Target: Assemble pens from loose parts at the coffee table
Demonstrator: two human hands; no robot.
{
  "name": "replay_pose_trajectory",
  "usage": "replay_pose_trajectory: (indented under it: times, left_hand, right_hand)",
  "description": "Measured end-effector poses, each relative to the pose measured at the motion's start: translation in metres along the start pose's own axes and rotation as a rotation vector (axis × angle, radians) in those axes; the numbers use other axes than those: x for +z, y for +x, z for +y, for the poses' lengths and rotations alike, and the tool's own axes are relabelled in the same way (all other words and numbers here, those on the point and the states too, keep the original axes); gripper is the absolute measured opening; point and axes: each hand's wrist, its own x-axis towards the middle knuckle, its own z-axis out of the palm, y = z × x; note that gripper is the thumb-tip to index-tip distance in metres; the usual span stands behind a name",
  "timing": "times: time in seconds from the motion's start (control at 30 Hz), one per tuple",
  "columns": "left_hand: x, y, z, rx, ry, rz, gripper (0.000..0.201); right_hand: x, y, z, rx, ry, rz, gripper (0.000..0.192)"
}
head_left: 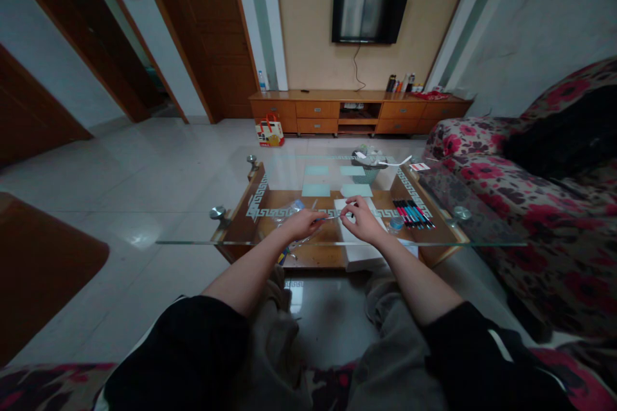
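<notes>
Over the glass coffee table [284, 170], my left hand [304, 223] is closed around a thin, pale pen-like rod [330, 216] that points to the right. My right hand [361, 221] faces it, thumb and forefinger pinched near the rod's tip; whatever is between them is too small to make out. A row of pens [413, 214] with red, blue and black barrels lies right of my right hand. Between them sits a small round blue item [396, 225]. Clear plastic bags [288, 210] lie beside my left hand.
A white box [359, 260] shows beneath my right forearm. Behind the table's far edge stands a lined waste basket [369, 174]. A flowered sofa [486, 173] flanks the right side. A TV cabinet [315, 109] with a paper bag [270, 131] before it lines the wall.
</notes>
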Motion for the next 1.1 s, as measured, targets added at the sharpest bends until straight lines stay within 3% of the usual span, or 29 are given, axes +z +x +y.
replay_pose_trajectory:
  times: [0.6, 0.87, 1.1]
  left_hand:
    - [0.001, -0.002, -0.004, -0.042, -0.006, 0.003, 0.03]
    - [-0.001, -0.002, -0.002, -0.053, -0.014, -0.008, 0.028]
    - [-0.001, -0.002, -0.002, -0.031, -0.016, -0.02, 0.028]
  right_hand:
    - [-0.007, 0.002, 0.011, 0.072, -0.004, 0.05, 0.009]
    - [-0.009, 0.001, 0.003, 0.367, -0.263, -0.264, 0.02]
    - [0.0, 0.0, -0.005, 0.45, -0.482, -0.31, 0.021]
